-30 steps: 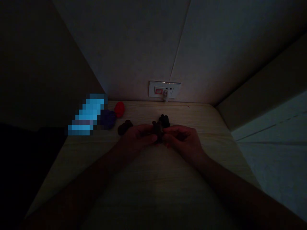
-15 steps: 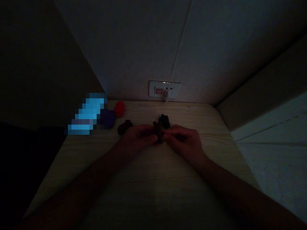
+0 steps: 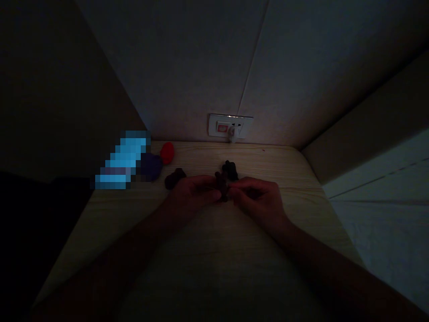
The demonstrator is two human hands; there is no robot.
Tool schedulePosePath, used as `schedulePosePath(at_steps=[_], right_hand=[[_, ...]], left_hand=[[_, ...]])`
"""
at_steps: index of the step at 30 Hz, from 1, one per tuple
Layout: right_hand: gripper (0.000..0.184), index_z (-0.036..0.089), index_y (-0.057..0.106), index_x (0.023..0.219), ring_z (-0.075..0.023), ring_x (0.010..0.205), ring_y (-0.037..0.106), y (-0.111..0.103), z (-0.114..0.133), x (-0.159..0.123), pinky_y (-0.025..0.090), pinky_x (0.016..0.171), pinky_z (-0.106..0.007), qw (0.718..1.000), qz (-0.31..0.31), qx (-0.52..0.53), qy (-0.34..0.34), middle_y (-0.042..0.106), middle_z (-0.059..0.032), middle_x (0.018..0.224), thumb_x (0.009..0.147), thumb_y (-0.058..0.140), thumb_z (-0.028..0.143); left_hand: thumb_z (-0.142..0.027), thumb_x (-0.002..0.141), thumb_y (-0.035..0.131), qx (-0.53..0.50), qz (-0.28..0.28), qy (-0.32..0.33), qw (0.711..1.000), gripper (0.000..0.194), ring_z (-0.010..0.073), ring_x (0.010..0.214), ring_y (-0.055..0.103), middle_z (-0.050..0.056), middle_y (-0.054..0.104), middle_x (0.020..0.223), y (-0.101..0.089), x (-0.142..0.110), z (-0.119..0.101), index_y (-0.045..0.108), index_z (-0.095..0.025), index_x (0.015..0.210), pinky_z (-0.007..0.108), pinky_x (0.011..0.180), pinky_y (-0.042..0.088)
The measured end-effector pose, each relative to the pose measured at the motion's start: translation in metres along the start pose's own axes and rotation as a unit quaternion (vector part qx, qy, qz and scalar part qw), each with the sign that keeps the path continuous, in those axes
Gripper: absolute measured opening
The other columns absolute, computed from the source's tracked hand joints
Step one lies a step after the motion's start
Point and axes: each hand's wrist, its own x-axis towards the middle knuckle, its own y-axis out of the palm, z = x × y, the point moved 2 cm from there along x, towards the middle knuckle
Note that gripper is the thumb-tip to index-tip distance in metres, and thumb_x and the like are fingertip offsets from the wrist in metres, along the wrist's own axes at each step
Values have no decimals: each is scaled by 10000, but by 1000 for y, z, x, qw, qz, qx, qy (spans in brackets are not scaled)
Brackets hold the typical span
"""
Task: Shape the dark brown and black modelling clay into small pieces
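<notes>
Nearest, two bare forearms (image 3: 321, 246) reach in from the lower corners over a pale wood-grained tabletop (image 3: 214, 277); the light is very dim, and fine detail is lost. The left hand (image 3: 187, 197) is nearly closed, its thumb and fingers pinching the left side of a small, knobbly dark brown figure (image 3: 221, 185); the right hand (image 3: 263, 199) is curled, thumb and fingertips drawn together at the figure's right side, though whether they grip it or merely touch it I cannot tell. The figure stands roughly upright between the two hands, near the middle of the tabletop; whether its foot touches the wood is too dark to tell. Just beyond the left hand lies a dark brown lump (image 3: 174, 178); just behind the figure sits a black lump (image 3: 230, 170); farther left are a purple lump (image 3: 150, 166), a blurred-out bright blue patch (image 3: 124, 158) beside it, and a red lump (image 3: 167, 153) behind; at the back, a socket plate (image 3: 214, 127) with a plug (image 3: 233, 133) in it is set in the wall (image 3: 187, 67).
</notes>
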Motion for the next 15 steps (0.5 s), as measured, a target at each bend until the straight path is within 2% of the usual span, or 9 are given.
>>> schedulePosePath(at_steps=[6,9,12,15], right_hand=[[157,227,826,952,-141,568,696,-3,-1,0,585,543,-258,1000,1,29,0,784,-19,701,807,808,283],[182,239,824,964,-163,655,743,-5,0,-1,621,607,-276,1000,-1,14,-11,815,-37,802,783,829,255],[196,252,826,964,-176,734,762,-5,3,-1,639,662,-288,999,9,0,-42,822,-41,869,769,836,225],[166,255,831,942,-171,749,752,-4,6,-1,629,652,-281,996,27,-17,-88,813,-43,881,785,820,203]], left_hand=[[-316,803,818,-35,-6,-7,999,275,205,866,736,81,810,1008,-1,1,4,805,-179,1042,362,869,568],[-340,771,847,-71,-14,-24,997,302,214,837,733,102,805,978,-1,2,8,809,-152,1003,365,821,575],[-347,766,851,-87,-7,-26,996,303,212,838,730,105,802,979,0,3,10,809,-148,991,361,814,579],[-339,759,853,-95,-8,-31,995,284,208,832,728,95,800,951,0,2,10,808,-149,966,360,820,583]])
